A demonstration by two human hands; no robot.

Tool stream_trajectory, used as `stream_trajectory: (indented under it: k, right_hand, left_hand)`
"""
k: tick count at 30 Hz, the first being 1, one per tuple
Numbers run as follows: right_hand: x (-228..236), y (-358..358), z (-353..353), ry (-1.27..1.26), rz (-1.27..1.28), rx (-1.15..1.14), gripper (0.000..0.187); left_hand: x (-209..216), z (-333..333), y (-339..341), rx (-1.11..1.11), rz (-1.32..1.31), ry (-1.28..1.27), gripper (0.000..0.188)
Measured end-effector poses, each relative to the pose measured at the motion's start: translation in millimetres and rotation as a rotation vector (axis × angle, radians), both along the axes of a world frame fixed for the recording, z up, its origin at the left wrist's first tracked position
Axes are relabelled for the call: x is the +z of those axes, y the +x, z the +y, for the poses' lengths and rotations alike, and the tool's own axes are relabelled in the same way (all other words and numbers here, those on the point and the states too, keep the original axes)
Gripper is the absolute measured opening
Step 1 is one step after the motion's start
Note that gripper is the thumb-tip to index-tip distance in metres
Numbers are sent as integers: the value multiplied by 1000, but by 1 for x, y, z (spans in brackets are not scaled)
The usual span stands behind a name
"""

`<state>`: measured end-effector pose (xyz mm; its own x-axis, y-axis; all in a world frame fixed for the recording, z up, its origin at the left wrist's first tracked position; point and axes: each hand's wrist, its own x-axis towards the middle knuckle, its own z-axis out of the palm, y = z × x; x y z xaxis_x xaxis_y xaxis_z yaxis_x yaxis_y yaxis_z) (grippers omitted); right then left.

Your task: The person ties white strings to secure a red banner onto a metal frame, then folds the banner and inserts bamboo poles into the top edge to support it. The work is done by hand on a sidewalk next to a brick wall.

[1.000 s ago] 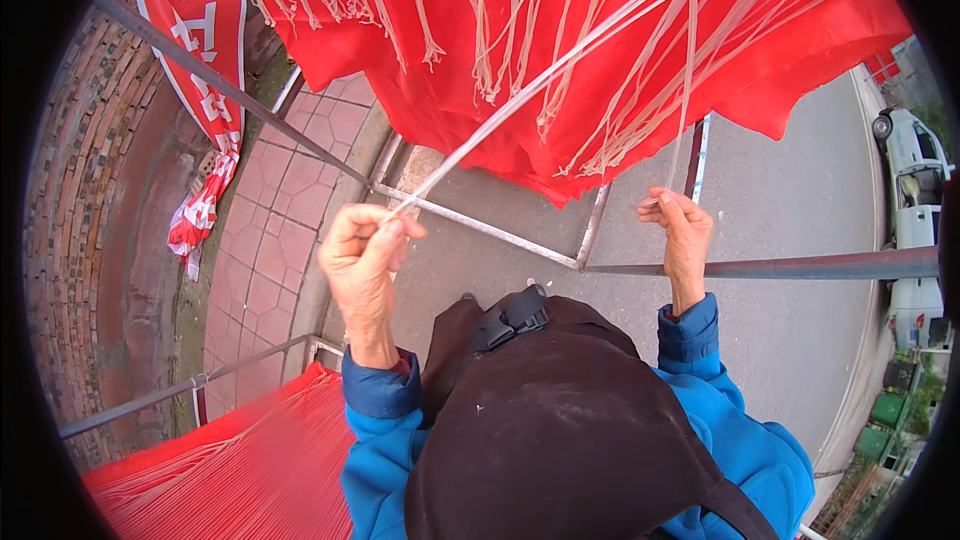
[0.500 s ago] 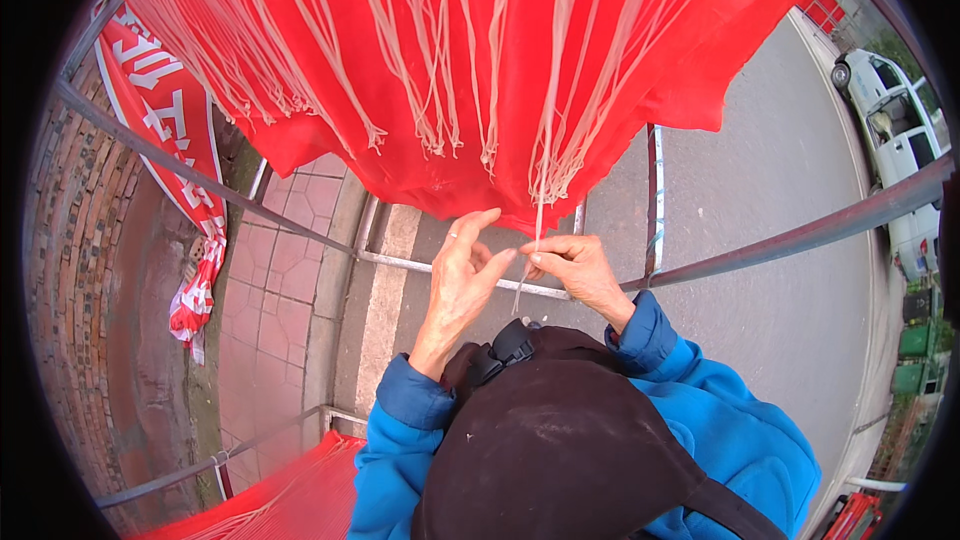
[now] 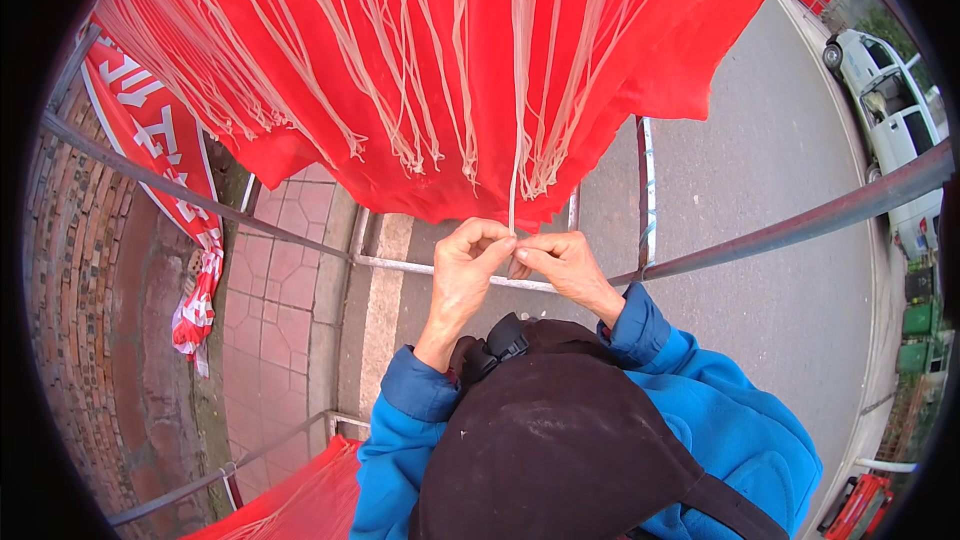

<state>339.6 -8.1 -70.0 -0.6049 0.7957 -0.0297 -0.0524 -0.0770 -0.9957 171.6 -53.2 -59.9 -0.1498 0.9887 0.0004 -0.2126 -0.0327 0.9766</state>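
Note:
A bundle of pale string [image 3: 514, 180] hangs taut in front of the red cloth [image 3: 440, 202], and my two hands meet at its lower end. My left hand [image 3: 466, 268] pinches the string between thumb and forefinger. Right beside it, my right hand [image 3: 565, 268] also grips the string end with thumb and fingers, and the tips of both hands nearly touch. Other pale strings [image 3: 385, 90] hang in clusters over the cloth, several with small knots at their lower ends. What lies between my fingertips is mostly hidden.
Metal frame bars [image 3: 775, 230] run on both sides and below my hands. At left, a red and white banner [image 3: 165, 135] hangs by a brick wall [image 3: 75, 290]. More red cloth [image 3: 300, 495] lies lower left. A white vehicle [image 3: 890, 100] is parked across the road.
My left fingers, raised and apart before, have closed onto the string beside my right hand. The loose tail below no longer shows. The whole view has shifted slightly.

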Motion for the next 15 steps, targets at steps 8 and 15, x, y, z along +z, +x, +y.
stream_trajectory:
  k: [8,15]
  right_hand:
    - [0,-2,-3,-25,45,6,18]
    - [3,1,-6,-23,11,22,15]
  left_hand:
    - [5,-6,-1,-11,-71,-13,8]
    - [10,-11,-3,-55,-101,-64,5]
